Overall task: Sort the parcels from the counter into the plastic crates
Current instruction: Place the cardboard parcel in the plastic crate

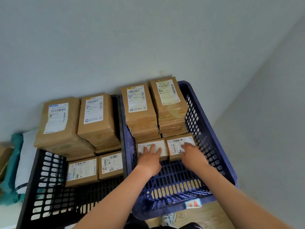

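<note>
Two plastic crates stand side by side on the floor: a blue crate (209, 129) on the right and a black crate (38, 176) on the left. Both hold stacks of brown cardboard parcels with white labels. My left hand (150, 157) lies flat, fingers straight, on a low parcel (162, 147) at the front of the blue crate. My right hand (192, 154) rests on the neighbouring low parcel (175, 146), fingers bent over its label. Behind them rise two tall parcel stacks (140, 113).
The black crate holds two tall stacks (97, 119) at the back and two low parcels (82, 171) in front. White and teal soft bags (18, 159) lie left of it. Grey walls close in behind and at the right. A shoe (168, 219) shows below the blue crate.
</note>
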### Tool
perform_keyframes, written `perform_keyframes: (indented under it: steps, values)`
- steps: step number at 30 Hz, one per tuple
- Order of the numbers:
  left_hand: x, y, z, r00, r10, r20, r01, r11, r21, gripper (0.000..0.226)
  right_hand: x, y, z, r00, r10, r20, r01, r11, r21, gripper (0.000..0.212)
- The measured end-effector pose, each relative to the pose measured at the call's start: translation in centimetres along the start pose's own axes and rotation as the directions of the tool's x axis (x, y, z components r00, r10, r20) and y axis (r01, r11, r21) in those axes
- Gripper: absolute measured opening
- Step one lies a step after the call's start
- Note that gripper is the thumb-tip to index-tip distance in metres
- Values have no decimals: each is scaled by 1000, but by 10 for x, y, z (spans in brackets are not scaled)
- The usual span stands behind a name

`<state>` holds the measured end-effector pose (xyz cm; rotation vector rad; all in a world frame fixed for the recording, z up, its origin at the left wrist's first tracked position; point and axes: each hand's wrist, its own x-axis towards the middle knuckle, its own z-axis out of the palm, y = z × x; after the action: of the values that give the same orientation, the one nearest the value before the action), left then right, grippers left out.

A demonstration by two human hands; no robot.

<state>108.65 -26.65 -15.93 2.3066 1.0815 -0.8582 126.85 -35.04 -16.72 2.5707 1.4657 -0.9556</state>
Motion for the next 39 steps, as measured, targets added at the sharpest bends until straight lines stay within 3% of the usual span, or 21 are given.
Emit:
perform_keyframes:
  steps: [4, 7, 10, 13, 16, 19, 22, 25, 28, 32, 39]
  values:
    - [4, 0, -2, 1000, 9, 7, -8, 1000, -26, 77, 5, -9, 18, 971, 22, 236, 39, 968, -247, 70]
    - [5, -1, -6, 1000, 18, -2, -18, 1000, 6, 68, 10, -12, 13, 960, 28, 280, 67, 943, -326, 69]
    - [8, 0, -20, 999, 28, 30, -27, 1000, -5, 56, 18, -7, -6, 947, 14, 320, 82, 955, -285, 53]
    - [8, -1, -38, 998, 27, 53, -24, 999, -48, 57, 11, -13, -34, 943, -24, 331, 61, 993, -101, 46]
    - [-9, 1, -53, 992, 87, -88, -103, 977, -187, 58, -11, -29, -70, 977, -179, 115, 144, 955, 259, 44]
    - [-46, 12, -72, 931, 140, -337, -302, 813, -497, 48, -51, -40, -111, 940, -236, -245, 338, 723, 603, 44]
    - [-92, 20, -94, 836, 103, -539, -500, 549, -670, 41, -90, -36, -148, 844, -191, -502, 526, 479, 703, 47]
    - [-121, 10, -102, 706, -8, -708, -652, 383, -654, 49, -111, -16, -167, 771, -89, -630, 613, 370, 698, 49]
    - [-129, -10, -99, 638, -142, -757, -709, 276, -649, 53, -114, 8, -165, 732, -19, -682, 642, 357, 679, 54]
    - [-139, -38, -92, 621, -256, -741, -699, 246, -671, 58, -104, 26, -151, 759, 52, -649, 595, 348, 724, 47]
    - [-174, -90, -62, 556, -448, -700, -679, 242, -693, 47, -90, -7, -134, 811, -51, -584, 550, 407, 729, 46]
